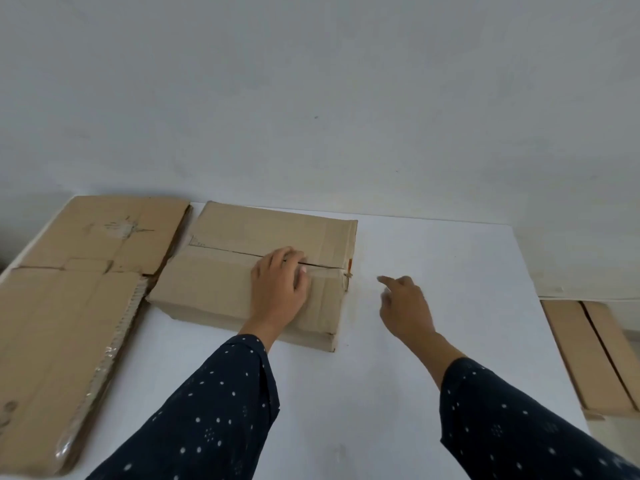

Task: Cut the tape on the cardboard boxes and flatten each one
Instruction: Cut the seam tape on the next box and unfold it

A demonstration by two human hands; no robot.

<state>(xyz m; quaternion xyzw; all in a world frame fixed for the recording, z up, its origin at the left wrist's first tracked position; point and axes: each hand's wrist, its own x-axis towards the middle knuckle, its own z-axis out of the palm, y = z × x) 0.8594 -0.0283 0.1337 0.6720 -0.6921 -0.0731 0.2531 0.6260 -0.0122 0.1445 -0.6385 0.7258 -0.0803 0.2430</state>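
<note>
Left hand (280,289): I see it resting on the closed brown cardboard box (242,230), fingers at its seam.
Right hand (407,306): empty, forefinger out.

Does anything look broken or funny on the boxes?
Yes. The cardboard box in the middle has its top seam split into a dark gap, and a ragged scrap, maybe tape, sticks out at its right end. The flattened cardboard at the far left has a scuffed, torn patch.

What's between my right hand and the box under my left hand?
Only bare white table, in the head view; the right hand is clear of the box.
</note>
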